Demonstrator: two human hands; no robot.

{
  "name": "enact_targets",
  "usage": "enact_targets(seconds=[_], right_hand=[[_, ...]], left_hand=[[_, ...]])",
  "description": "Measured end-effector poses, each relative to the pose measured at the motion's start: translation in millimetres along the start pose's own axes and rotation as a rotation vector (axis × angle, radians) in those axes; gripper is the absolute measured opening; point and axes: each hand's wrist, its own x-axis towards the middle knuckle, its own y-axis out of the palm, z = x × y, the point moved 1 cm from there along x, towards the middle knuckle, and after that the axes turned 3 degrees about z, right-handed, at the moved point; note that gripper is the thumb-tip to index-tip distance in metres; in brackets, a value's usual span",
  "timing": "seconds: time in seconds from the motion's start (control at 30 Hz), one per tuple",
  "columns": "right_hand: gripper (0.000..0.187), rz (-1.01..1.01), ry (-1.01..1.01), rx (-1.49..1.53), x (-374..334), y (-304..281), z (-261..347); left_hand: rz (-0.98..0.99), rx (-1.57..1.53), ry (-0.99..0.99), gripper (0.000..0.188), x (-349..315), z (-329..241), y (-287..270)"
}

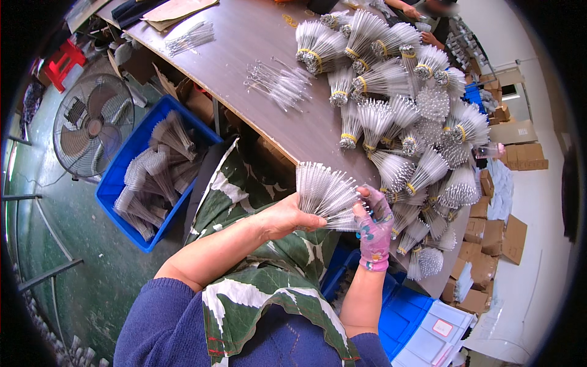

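A fanned bundle of thin white-bristled wire brushes (pixel 324 191) is held in front of my body, above my lap and near the table edge. My left hand (pixel 286 216), bare, is closed round its left side, with the thumb laid across the lower brushes. My right hand (pixel 375 229), in a pink patterned fingerless glove, is at the bundle's right side, its fingers curled against the brush tips. To the right of that hand, many similar brush bundles (pixel 391 168) tied with yellow bands cover the table. Loose brushes (pixel 280 84) lie farther back.
The brown table (pixel 244 37) runs along my front. At left, a blue crate (pixel 116 205) holds more brushes, next to a floor fan (pixel 95 126) and a red stool (pixel 63 64). Another person's hand (pixel 411 11) shows at the far side. Cardboard boxes (pixel 523 158) stand at right.
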Motion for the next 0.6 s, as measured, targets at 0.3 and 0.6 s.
enact_targets(seconds=[0.3, 0.6], right_hand=[[0.018, -0.088, -0.054, 0.034, -14, -13, -17], [0.039, -0.005, -0.024, -0.083, -25, -17, -5]], left_hand=[[0.029, -0.182, -0.012, 0.049, 3, 8, 4], [0.077, -0.136, -0.075, 0.047, 6, 22, 5]])
